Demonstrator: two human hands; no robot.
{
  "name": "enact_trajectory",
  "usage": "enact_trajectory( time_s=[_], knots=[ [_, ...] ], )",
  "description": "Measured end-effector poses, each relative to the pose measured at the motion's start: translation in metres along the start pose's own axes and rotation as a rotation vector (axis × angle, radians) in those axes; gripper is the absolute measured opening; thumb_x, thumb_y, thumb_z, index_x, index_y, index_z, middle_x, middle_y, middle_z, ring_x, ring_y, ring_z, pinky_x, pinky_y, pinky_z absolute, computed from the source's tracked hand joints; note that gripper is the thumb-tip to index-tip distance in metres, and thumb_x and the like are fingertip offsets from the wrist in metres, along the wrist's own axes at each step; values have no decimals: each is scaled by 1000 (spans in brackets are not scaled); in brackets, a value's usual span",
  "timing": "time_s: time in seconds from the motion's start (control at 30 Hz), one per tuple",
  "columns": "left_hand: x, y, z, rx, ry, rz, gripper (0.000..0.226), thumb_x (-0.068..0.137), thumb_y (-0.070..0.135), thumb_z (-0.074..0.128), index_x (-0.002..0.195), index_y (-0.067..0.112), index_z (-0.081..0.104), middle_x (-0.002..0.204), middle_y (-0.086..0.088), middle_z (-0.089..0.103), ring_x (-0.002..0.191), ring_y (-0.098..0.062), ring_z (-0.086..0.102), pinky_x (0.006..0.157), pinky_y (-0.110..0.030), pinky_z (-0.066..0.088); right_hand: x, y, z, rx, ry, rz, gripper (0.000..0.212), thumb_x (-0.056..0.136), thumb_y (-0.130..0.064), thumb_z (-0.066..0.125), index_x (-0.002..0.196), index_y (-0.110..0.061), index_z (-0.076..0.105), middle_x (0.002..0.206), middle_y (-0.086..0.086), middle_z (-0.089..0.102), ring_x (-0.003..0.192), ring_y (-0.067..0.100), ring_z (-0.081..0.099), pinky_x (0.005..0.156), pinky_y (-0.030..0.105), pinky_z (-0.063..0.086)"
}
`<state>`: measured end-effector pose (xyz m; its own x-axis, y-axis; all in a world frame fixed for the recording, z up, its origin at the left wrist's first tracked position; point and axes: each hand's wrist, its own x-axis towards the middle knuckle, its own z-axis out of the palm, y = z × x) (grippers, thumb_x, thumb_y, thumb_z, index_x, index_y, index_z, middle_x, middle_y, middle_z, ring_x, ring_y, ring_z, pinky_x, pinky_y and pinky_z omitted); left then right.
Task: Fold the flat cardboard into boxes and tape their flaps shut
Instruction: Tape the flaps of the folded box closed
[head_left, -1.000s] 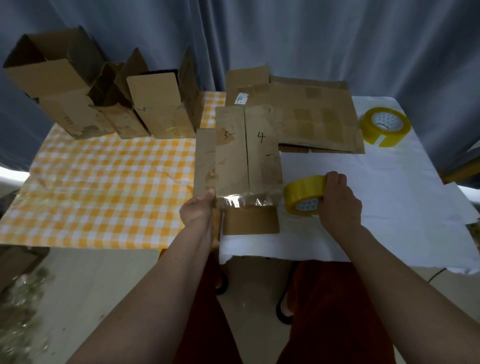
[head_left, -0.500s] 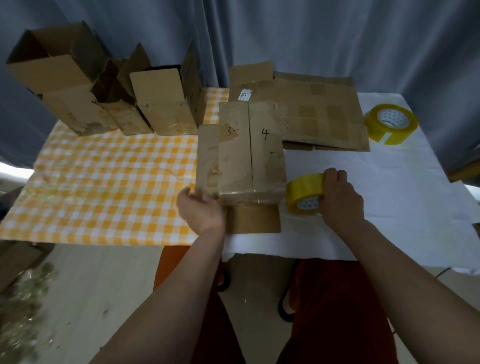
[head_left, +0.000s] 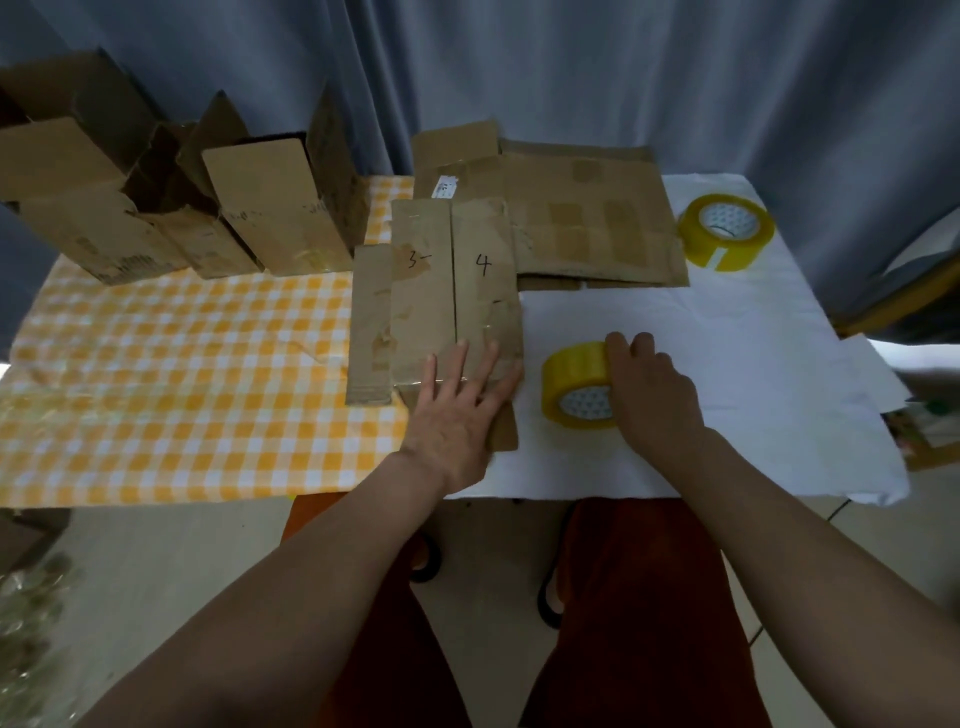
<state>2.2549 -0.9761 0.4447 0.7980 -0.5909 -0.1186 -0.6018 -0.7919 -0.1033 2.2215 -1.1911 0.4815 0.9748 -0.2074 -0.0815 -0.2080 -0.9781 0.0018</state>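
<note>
- Here, the left hand (head_left: 457, 410) lay flat, fingers spread, pressing the near end of the folded box (head_left: 452, 301) at the worktop's (head_left: 727, 374) centre, flaps marked 3 and 4.
- The right hand (head_left: 652, 395) gripped a yellow tape roll (head_left: 574, 384) at the box's 3 o'clock.
- A second tape roll (head_left: 724, 231) sat at 2 o'clock, beside flat cardboard (head_left: 587, 218).
- Finished boxes (head_left: 171, 192) stood at 10 o'clock.

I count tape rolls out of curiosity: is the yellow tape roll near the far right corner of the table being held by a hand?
No: the far yellow tape roll lies untouched on the white cloth, while the right hand grips a nearer yellow tape roll.
</note>
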Motion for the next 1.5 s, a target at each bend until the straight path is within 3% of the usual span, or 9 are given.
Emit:
enact_trajectory(
  time_s=[0.53,0.7,0.83,0.9,0.97,1.07,1.23,1.33,1.5],
  knots=[
    [-1,6,-1,40,-22,-63,110,81,50,61,145,32,-27,157,-7,-25,143,-38,-23,115,-59,-6,11,22,2,-104,79,-52,66,82,-18,65,138,-17,31,129,14,38,110,33,42,76,37,41],
    [-1,12,-4,-103,17,-136,85,84,51,50,151,38,-2,161,-3,-12,146,-33,-17,116,-57,-9,11,25,1,18,34,-34,56,84,-16,62,134,-17,36,124,13,40,110,31,41,73,35,42],
    [10,35,-22,-505,321,-251,54,88,24,56,140,22,44,156,-10,24,146,-30,10,119,-41,7,7,25,2,76,45,-60,53,84,-13,61,132,-15,39,123,11,41,112,28,39,68,31,38],
    [16,44,-31,-600,541,-416,55,84,19,65,135,17,46,147,-10,37,137,-24,28,112,-36,27,7,27,0,124,42,-63,50,81,-12,61,127,-14,42,121,10,42,112,27,37,66,29,35],
    [19,36,-38,-626,610,-768,72,78,34,73,138,15,38,143,-14,37,131,-29,31,109,-39,29,5,30,-1,126,36,-69,42,80,-13,60,119,-13,45,117,9,43,110,26,37,66,29,33],
    [35,3,-46,-547,304,-1019,102,69,67,68,143,9,28,151,-22,26,139,-39,22,114,-51,17,3,33,-2,121,50,-84,37,79,-14,61,113,-13,47,115,8,43,107,25,37,68,28,35],
    [97,-12,-65,-529,-172,-937,153,37,91,63,151,20,-9,156,-30,-9,142,-51,-5,109,-70,5,-3,18,1,234,28,-127,38,79,-18,62,113,-14,45,111,5,48,104,21,42,70,26,34],
    [114,-14,-60,-555,-252,-973,157,33,86,70,150,24,-16,154,-30,-18,141,-52,-12,103,-76,4,-7,10,2,321,-34,-105,43,81,-25,63,117,-15,41,107,3,51,100,20,47,69,26,32],
    [103,-16,-50,-503,-104,-825,136,39,83,67,145,33,-1,154,-19,4,137,-55,8,105,-69,17,-18,3,-2,332,-69,-131,44,80,-27,63,115,-15,40,104,2,50,99,18,48,68,27,34]
  ],
)
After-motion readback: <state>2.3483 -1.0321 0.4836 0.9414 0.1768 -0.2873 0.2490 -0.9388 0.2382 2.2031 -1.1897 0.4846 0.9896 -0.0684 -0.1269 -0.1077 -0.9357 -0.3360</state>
